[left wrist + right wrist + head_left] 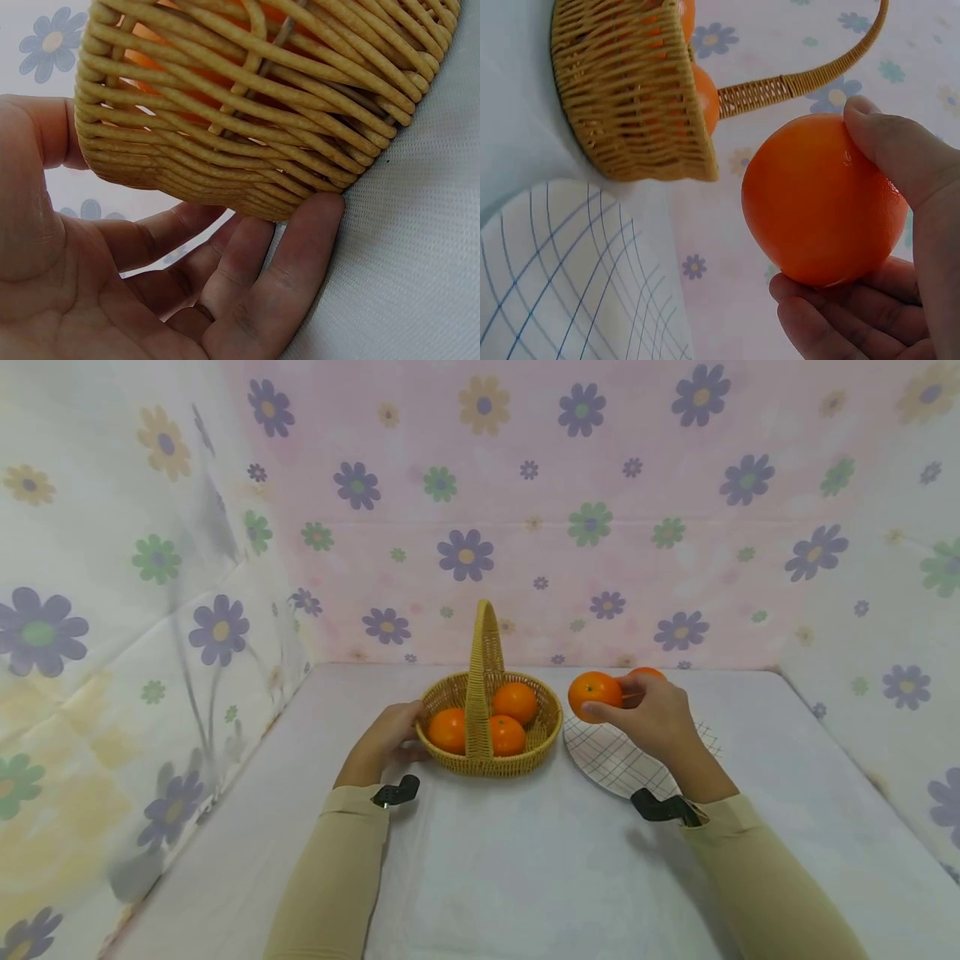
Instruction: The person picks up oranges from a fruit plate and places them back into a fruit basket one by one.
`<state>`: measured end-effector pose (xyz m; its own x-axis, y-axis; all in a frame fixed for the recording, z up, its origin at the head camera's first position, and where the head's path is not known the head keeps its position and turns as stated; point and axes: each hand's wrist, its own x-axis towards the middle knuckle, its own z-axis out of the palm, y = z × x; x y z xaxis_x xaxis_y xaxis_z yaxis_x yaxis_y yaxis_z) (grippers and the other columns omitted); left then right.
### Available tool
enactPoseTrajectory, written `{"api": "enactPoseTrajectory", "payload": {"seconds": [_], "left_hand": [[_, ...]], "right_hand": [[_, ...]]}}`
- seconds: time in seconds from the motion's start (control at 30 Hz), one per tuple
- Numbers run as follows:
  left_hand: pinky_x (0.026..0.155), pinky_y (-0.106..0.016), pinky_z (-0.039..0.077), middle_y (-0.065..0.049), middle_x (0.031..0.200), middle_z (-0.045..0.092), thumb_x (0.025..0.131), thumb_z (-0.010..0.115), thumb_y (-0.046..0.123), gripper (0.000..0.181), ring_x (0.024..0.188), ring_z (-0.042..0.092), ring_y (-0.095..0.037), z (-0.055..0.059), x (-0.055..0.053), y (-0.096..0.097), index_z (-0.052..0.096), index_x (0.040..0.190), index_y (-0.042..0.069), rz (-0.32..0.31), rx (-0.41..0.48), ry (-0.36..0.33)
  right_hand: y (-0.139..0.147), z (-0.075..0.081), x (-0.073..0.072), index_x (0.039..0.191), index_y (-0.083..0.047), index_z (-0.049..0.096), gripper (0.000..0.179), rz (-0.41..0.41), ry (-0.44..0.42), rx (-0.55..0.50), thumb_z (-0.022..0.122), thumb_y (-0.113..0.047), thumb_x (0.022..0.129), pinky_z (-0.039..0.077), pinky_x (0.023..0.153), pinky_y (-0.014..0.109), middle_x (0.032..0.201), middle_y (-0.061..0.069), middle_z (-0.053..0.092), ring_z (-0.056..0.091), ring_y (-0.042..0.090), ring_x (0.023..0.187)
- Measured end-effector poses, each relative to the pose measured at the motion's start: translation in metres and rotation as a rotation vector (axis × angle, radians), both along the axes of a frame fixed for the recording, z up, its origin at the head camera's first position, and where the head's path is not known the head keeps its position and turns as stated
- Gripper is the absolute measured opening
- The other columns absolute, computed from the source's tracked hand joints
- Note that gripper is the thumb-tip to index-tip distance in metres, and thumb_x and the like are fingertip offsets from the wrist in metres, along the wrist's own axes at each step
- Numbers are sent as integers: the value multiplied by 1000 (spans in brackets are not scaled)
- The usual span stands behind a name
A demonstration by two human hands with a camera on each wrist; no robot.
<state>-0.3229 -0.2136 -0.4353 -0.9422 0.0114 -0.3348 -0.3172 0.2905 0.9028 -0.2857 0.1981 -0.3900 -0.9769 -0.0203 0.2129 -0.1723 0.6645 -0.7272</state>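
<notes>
A wicker basket [536,766] with a tall arched handle stands mid-table with 3 oranges [515,703] inside. My left hand [386,742] holds its left side; in the left wrist view the thumb is at the rim and the fingers [292,270] touch the outer wall near the base. Right of the basket, above a plate [600,756], my right hand [656,718] grips an orange [592,695] between thumb and fingers. The right wrist view shows this held orange [821,199] off any surface, apart from the basket [630,97]. Another orange [648,673] is partly hidden behind the right hand.
The plate carries a blue checked pattern and sits close to the basket's right side. A white cloth [495,868] covers the table. Flower-printed fabric [510,468] hangs behind and at both sides. The basket's handle rises above its rim.
</notes>
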Motion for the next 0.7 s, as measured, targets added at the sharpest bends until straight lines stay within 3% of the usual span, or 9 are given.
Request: {"api": "enactPoseTrajectory", "payload": {"seconds": [0.37,0.7], "left_hand": [[84,-41,64,-15,135,59,95,48,31,49,114,64,-29,-4,-4,-1,60,132,1,19,20,3],[83,-39,64,-15,136,59,95,48,32,51,114,64,-29,-2,-2,0,59,135,2,8,-4,12]], "right_hand": [[-33,1,-9,124,-12,67,85,52,6,-19,78,-77,70,64,75,37,115,6,73,74,23,101],[-53,-3,-10,129,-13,64,88,64,-53,-64,78,-77,70,64,85,40,123,5,71,72,23,107]]}}
